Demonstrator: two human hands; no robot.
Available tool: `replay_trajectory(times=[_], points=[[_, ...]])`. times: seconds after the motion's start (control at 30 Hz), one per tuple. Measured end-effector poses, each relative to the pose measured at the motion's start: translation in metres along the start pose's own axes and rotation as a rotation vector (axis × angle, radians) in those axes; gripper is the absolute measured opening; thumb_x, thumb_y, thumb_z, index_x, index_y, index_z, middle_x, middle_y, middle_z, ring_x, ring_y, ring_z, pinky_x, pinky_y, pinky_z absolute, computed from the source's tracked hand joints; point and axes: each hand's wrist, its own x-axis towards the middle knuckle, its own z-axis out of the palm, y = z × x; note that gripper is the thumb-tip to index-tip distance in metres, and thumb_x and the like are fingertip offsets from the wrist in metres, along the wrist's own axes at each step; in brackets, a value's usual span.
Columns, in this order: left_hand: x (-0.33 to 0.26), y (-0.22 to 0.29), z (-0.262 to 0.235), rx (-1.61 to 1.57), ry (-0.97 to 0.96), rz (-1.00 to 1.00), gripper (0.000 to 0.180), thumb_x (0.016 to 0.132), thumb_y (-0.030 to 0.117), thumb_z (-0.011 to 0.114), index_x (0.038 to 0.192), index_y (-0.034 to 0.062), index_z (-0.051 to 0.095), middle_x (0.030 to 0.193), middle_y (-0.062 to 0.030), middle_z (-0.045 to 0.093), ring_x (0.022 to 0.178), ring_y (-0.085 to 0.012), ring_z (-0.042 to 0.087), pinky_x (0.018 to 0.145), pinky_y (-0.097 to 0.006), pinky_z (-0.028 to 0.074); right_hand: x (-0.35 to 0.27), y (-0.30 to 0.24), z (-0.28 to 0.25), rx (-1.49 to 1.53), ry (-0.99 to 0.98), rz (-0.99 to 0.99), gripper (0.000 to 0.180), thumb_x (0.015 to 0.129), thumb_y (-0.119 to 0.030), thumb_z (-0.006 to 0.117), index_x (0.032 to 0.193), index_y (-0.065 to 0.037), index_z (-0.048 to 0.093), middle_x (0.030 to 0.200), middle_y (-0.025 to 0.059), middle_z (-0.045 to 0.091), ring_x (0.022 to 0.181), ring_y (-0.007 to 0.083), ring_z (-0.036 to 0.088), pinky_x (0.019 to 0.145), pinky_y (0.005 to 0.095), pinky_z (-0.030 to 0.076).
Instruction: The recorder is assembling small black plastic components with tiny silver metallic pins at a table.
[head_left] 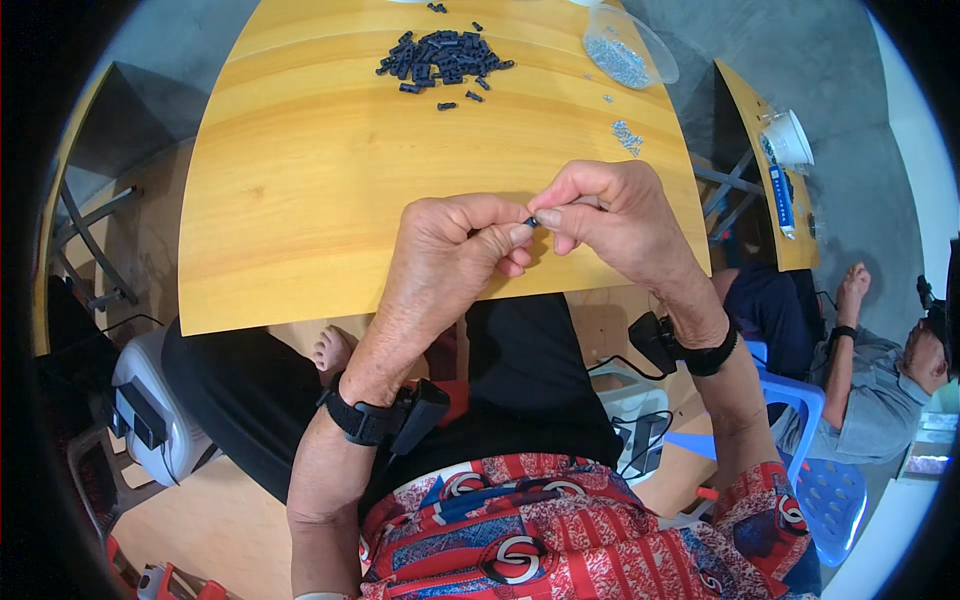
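Note:
My left hand [450, 243] and my right hand [608, 212] meet above the near part of the wooden table. Between the fingertips of both sits a small dark plastic piece [532, 222], mostly covered by my fingers. The left thumb and forefinger pinch it from one side. My right thumb and forefinger close on its other end; whether they also hold a tiny metal part cannot be seen. Farther off lies a heap of small black plastic parts [440, 58]. Beyond my right hand, little silvery metal pieces [627, 138] are scattered on the tabletop.
A clear plastic tub [655, 62] of silvery pieces stands at the table's [300, 200] far right. Another person [875, 375] sits to the right by a second table [790, 240], which bears a white tub [788, 138] and a blue box [781, 200]. A blue plastic stool [825, 500] is at lower right.

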Motion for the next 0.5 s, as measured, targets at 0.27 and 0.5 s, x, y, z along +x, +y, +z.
replay_trajectory(times=[0.27,0.5], points=[[0.002,0.000,0.002,0.011,0.028,-0.010,0.010,0.087,0.003,0.060,0.088,-0.0028,0.068,0.068,-0.0043,0.064,0.060,-0.0062,0.058,0.056,-0.019,0.049,0.001,-0.003,0.012,-0.139,0.065,-0.029,0.008,0.081,-0.003,0.058,0.081,0.003,0.063,0.067,0.0095,0.064,0.056,0.0102,0.061,0.050,0.0239,0.046],[-0.001,0.002,-0.003,-0.136,0.040,-0.037,0.011,0.088,0.003,0.059,0.091,-0.0046,0.066,0.071,-0.0057,0.065,0.062,-0.0086,0.060,0.057,-0.021,0.050,0.008,-0.019,0.009,-0.184,0.050,-0.004,0.011,0.081,-0.007,0.059,0.083,0.004,0.062,0.067,0.0091,0.064,0.054,0.0114,0.059,0.050,0.0265,0.045]])
